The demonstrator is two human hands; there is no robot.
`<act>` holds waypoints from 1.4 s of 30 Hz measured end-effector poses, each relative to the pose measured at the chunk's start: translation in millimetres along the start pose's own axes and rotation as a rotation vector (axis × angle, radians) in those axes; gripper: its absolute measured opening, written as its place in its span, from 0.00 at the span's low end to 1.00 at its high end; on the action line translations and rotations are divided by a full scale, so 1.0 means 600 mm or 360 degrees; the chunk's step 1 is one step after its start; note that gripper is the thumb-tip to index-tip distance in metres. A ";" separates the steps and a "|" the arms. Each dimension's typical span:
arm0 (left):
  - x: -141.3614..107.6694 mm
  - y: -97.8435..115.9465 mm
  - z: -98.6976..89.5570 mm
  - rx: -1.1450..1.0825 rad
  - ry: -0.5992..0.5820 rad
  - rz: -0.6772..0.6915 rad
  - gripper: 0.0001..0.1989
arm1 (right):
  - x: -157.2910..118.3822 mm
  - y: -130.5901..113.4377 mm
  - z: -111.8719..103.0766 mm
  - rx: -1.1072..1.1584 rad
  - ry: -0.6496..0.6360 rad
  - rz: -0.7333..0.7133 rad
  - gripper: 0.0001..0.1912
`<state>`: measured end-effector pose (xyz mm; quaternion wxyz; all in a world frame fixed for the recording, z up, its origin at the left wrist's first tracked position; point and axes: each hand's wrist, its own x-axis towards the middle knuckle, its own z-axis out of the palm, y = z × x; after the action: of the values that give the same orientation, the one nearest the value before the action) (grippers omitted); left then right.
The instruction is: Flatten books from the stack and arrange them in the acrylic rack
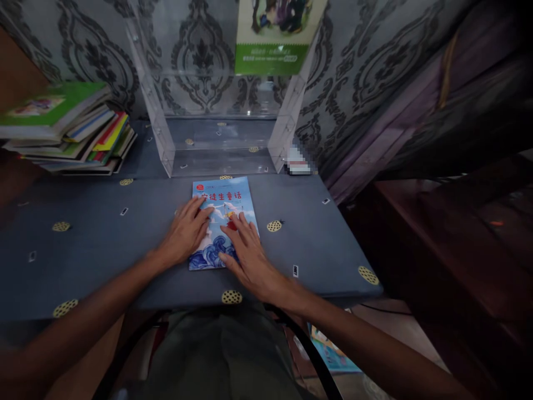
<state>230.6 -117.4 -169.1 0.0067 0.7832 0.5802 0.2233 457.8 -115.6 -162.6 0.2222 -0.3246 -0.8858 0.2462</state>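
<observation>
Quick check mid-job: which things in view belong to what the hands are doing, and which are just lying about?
In the job:
Blue book, lying on the patterned tablecloth
Left hand, on its left side
Right hand, on its right side

Apparently just lying about:
Pile of books, left
Clear stand, behind
Green-banded picture, up at the stand

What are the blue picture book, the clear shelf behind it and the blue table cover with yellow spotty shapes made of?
Blue rectangular picture book: probably paper or card, smooth-looking; it lies flat and thin, with printed art.
Clear upright shelf: glossy, probably plastic; patterned grey wallpaper shows through.
Yellow-patterned blue table cover: maybe matte cloth; it barely shines, though plastic is possible.
</observation>
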 end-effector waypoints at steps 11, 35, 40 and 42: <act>-0.004 0.009 0.007 0.0139 -0.0022 -0.0355 0.24 | 0.059 0.061 -0.022 -0.0144 -0.0100 0.0185 0.29; 0.060 0.038 -0.036 -0.2494 0.0153 -0.1504 0.12 | 0.112 0.105 -0.013 0.0152 0.0208 0.0193 0.29; 0.074 0.046 -0.051 -0.2634 0.0312 -0.1591 0.05 | 0.114 0.108 -0.019 0.0409 0.0387 0.0393 0.40; 0.079 0.046 -0.055 -0.2653 0.0377 -0.1580 0.05 | 0.117 0.110 -0.025 0.0657 0.0468 0.0493 0.43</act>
<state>254.7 -91.2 -116.0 0.5932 0.1667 0.4971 0.6109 448.3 -19.3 -172.8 0.3693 -0.4359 -0.7152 0.4026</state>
